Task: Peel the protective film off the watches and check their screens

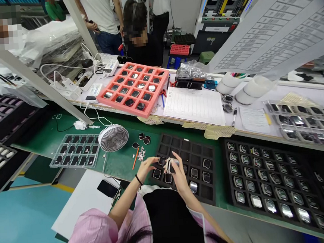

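A black foam tray with square pockets (181, 150) lies in front of me, holding several dark watch cases. My right hand (180, 174) grips a small watch case with a white strip around it (170, 165) above the tray. My left hand (146, 168) reaches in from the left, its fingertips by that case and a dark case (161, 161) in a pocket. Whether those fingertips hold anything is hard to see. A silver watch case (193, 187) sits in a pocket just below my right wrist.
Left of the tray lie an orange pencil (135, 159), small scraps and a white fan (113, 138) on the green mat (120, 166). A larger black tray of watch cases (270, 184) fills the right. A red foam tray (133, 90) stands on the bench behind, and a person (140, 41) sits beyond.
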### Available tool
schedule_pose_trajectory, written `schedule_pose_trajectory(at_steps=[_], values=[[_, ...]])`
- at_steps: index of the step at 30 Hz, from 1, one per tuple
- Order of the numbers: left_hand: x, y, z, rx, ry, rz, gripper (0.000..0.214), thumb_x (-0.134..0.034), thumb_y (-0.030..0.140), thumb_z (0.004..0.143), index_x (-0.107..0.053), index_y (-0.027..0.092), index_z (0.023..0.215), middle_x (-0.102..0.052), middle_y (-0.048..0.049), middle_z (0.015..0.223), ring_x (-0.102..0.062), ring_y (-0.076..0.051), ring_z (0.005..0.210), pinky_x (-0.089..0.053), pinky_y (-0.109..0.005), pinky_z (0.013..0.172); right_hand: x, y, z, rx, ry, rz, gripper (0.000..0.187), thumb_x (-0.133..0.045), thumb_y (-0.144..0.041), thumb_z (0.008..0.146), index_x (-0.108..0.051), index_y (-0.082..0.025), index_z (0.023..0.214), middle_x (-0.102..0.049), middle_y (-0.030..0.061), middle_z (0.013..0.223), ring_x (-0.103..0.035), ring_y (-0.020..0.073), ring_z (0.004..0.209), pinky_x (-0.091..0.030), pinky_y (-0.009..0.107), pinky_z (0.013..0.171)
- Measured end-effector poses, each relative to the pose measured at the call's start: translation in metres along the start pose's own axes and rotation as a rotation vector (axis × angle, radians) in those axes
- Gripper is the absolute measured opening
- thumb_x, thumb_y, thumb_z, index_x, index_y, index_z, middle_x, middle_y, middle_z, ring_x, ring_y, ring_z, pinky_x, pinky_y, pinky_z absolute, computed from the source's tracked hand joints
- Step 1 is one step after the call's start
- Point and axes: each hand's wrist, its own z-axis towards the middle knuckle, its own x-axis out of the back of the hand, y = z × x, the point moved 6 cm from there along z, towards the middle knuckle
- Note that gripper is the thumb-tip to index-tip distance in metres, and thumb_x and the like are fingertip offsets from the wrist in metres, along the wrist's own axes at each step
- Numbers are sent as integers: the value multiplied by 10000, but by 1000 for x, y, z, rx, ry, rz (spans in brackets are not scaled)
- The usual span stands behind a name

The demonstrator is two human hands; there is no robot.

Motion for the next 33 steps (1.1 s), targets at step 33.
schedule_pose_trajectory(at_steps=[33], values=[[3, 139, -49, -851, -394, 212, 273, -505, 387, 901, -740, 249, 887, -746, -95, 941, -682, -205, 911, -496, -345, 856, -20, -20, -11, -399, -272, 355, 314, -587, -408, 813, -610, -217, 1061, -634, 5, 743, -610, 185, 632, -447, 305, 521]])
